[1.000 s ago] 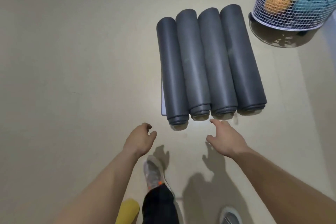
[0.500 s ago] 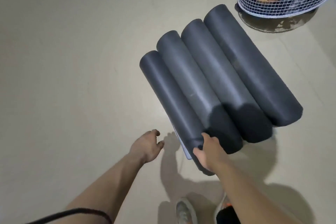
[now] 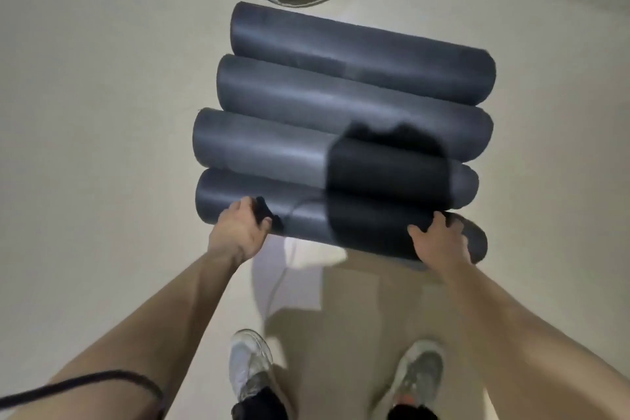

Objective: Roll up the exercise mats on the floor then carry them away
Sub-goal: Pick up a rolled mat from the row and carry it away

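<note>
Carry-away step: nearest rolled mat (image 3: 341, 227) gripped at both ends.
Left hand (image 3: 240, 228) and right hand (image 3: 439, 239) curled over near mat, foremost of four on floor (image 3: 102, 147); next: lift level, clear of neighbouring roll (image 3: 272, 150).

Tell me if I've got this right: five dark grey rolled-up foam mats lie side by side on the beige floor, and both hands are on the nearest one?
Not quite: the head view shows four dark grey rolled-up foam mats, not five. They do lie side by side on the beige floor, and the left hand and right hand each have a grip on the nearest mat.
</note>
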